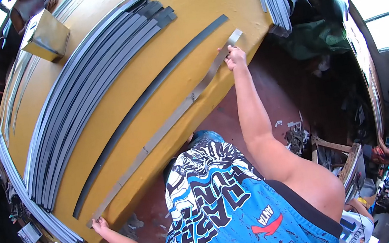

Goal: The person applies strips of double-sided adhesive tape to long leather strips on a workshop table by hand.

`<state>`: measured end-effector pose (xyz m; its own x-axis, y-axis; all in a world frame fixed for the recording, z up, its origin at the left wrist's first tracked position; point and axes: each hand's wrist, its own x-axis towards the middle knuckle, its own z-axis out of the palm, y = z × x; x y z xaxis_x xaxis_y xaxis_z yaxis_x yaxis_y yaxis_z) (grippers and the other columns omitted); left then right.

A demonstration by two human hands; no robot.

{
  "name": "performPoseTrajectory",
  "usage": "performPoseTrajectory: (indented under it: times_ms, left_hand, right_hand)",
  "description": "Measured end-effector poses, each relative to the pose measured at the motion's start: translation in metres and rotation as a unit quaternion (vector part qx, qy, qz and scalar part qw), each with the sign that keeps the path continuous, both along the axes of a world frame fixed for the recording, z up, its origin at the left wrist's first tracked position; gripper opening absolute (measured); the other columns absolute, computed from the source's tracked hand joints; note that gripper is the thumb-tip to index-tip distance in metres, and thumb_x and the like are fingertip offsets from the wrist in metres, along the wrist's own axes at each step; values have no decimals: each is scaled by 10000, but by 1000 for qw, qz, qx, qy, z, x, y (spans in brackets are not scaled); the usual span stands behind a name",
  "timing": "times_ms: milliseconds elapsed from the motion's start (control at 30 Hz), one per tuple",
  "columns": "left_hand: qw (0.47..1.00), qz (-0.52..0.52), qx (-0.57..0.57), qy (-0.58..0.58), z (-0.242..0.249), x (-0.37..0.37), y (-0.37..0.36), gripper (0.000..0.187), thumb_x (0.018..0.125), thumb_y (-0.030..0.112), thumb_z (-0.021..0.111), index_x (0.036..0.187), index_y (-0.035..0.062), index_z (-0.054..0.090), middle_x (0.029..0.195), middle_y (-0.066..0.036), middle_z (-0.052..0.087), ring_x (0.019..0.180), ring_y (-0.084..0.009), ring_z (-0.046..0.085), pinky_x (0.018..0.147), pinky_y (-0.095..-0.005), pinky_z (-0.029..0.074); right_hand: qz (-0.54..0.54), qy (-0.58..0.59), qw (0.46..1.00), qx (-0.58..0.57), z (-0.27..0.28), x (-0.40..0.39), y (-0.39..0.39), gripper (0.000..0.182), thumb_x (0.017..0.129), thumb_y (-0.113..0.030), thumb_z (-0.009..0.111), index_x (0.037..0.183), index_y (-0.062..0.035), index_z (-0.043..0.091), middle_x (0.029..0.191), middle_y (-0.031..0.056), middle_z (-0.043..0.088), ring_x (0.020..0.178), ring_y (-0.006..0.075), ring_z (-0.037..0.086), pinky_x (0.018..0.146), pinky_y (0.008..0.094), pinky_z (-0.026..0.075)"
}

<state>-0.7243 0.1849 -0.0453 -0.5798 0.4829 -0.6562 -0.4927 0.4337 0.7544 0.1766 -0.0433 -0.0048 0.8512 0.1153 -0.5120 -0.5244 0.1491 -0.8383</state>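
Ahead of my hands (235,58), bare tabletop (154,112) gives room up to a dark strip (147,92), then piled strips (76,83) obstruct.

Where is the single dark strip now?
In the head view, the single dark strip lies diagonally on the yellow table, mostly left of centre, between the bundle of strips and the lighter strip held by the left hand and right hand.
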Motion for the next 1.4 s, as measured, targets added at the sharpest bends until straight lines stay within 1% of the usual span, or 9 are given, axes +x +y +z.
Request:
performPoseTrajectory:
  times_ms: [67, 200, 400, 567, 700, 733, 800, 1000, 1400]
  left_hand:
    - [997, 16, 56, -58, -2, -12, 8, 281, 997, 167, 378, 1011, -17, 590, 932, -109, 607, 855, -240, 587, 764, -376, 506]
    - [970, 94, 176, -138, 25, -17, 11, 409, 988, 345, 367, 901, -6, 557, 644, -24, 378, 544, -162, 359, 543, -320, 349]
    - [962, 44, 249, -103, 32, -37, 20, 700, 989, 597, 225, 1012, 1, 591, 599, -4, 355, 493, -143, 330, 499, -306, 324]
    - [940, -9, 329, -93, 40, -40, 25, 631, 1016, 509, 227, 1181, 15, 584, 772, -54, 518, 700, -180, 498, 662, -328, 450]
    - [902, -165, 394, -69, 38, -53, 28, 18, 894, 92, 618, 884, 96, 632, 781, -70, 582, 756, -198, 542, 720, -366, 468]
    - [847, -256, 419, -204, 58, -23, 22, 76, 883, 72, 612, 856, 139, 635, 765, -67, 595, 758, -198, 549, 712, -358, 465]
    - [941, -86, 313, -97, 76, 10, 16, 244, 826, -4, 626, 1012, 154, 618, 807, -59, 616, 787, -205, 569, 750, -359, 462]
    - [894, -104, 427, -81, 128, 60, 0, 622, 900, -98, 479, 1447, 191, 411, 1005, -76, 583, 930, -202, 570, 841, -350, 482]
    - [878, -125, 459, -47, 167, 74, -8, 493, 972, 34, 444, 1456, 114, 397, 1009, -45, 578, 899, -160, 571, 779, -315, 482]
  right_hand:
    - [-37, 69, 978, 192, -7, 15, -4, 162, 980, -54, 416, 1081, 40, 501, 925, 170, 624, 786, 285, 635, 841, 465, 523]
    - [7, 76, 903, 422, 10, 10, -12, 259, 1004, -197, 336, 1067, -41, 534, 722, 60, 483, 608, 174, 463, 615, 339, 410]
    - [3, 32, 914, 404, 14, -14, -7, 645, 1021, -558, 220, 1182, -22, 542, 710, 36, 409, 605, 157, 338, 606, 309, 319]
    - [28, 25, 910, 412, 9, -31, -3, 679, 1016, -571, 151, 1252, -42, 504, 772, 56, 444, 655, 165, 386, 643, 313, 362]
    - [56, 18, 925, 374, 6, -26, -5, 580, 1008, -540, 291, 1119, -55, 589, 681, 35, 457, 576, 149, 429, 549, 291, 405]
    - [35, 38, 926, 374, 19, -24, -8, 490, 996, -474, 386, 1093, -43, 598, 647, 19, 452, 550, 133, 420, 524, 274, 406]
    - [14, 9, 948, 319, 28, -27, -7, 373, 983, -346, 451, 1089, -22, 601, 646, -9, 444, 559, 113, 423, 533, 262, 401]
    - [139, -7, 912, 385, -54, 55, -16, 367, 932, -216, 437, 1171, 31, 564, 742, 34, 406, 650, 168, 406, 628, 301, 386]
    - [158, -49, 907, 388, -45, 54, 5, 787, 982, -550, 125, 1168, 84, 552, 750, 96, 406, 671, 218, 377, 675, 367, 356]
